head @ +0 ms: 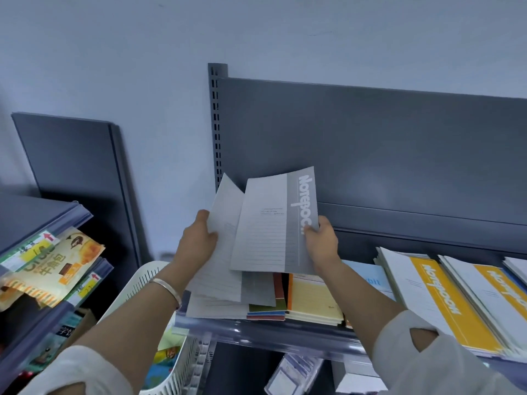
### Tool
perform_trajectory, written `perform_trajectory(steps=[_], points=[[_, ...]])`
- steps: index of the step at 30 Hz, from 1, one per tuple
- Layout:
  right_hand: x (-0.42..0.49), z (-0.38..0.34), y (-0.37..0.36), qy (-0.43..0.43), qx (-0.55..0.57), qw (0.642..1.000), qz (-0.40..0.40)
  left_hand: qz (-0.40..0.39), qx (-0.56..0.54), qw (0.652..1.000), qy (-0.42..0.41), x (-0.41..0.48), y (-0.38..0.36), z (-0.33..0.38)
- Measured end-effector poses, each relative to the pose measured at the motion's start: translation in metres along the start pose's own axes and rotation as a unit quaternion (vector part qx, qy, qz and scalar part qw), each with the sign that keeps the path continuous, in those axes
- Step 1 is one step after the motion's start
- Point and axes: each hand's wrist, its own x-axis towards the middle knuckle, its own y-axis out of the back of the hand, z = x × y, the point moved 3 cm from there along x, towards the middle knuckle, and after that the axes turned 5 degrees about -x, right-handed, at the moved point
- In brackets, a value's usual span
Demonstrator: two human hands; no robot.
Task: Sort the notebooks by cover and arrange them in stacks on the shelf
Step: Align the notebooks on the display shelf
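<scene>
Two pale sleeves (427,352) fill the bottom corners, and bare forearms reach forward from them. A silver bangle (166,286) sits on the left wrist.

The right grip (322,243) pinches the lower right edge of a grey notebook (271,223). Its thumb lies over the dark band with white lettering, and its fingers curl behind. This notebook is lifted and tilted up above the left end of the shelf (256,329).

The left grip (198,240) holds a second grey notebook (225,218) by its left edge, with the thumb on the front. That one sits partly behind the first. Its lower end reaches down to the pile below, but I cannot tell whether it rests there.

Under both hands a mixed pile (266,312) lies on the shelf, showing red, green and blue edges beside a yellow notebook (313,300). The lifted notebooks hide the back of this pile.

Just right of it the right forearm crosses over a light blue notebook (368,277). Further right, two stacks of yellow-banded notebooks (436,295) lie side by side.

A dark back panel (370,138) and a slotted post (216,124) rise behind the shelf.

Left of the shelf and lower down stands a white basket (137,283) with colourful things inside. Beyond it an orange snack packet (57,266) hangs over the edge of another shelf, and a loose dark board (71,166) leans on the wall.
</scene>
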Motion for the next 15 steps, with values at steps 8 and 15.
perform_trajectory(steps=[8,15], points=[[0.002,0.032,0.138,-0.002,0.162,0.983,0.090,0.009,-0.230,0.970,-0.080,-0.036,-0.053,0.139],[-0.017,0.121,0.337,-0.011,0.151,0.972,0.179,-0.074,-0.334,0.936,-0.089,-0.123,-0.207,0.273]])
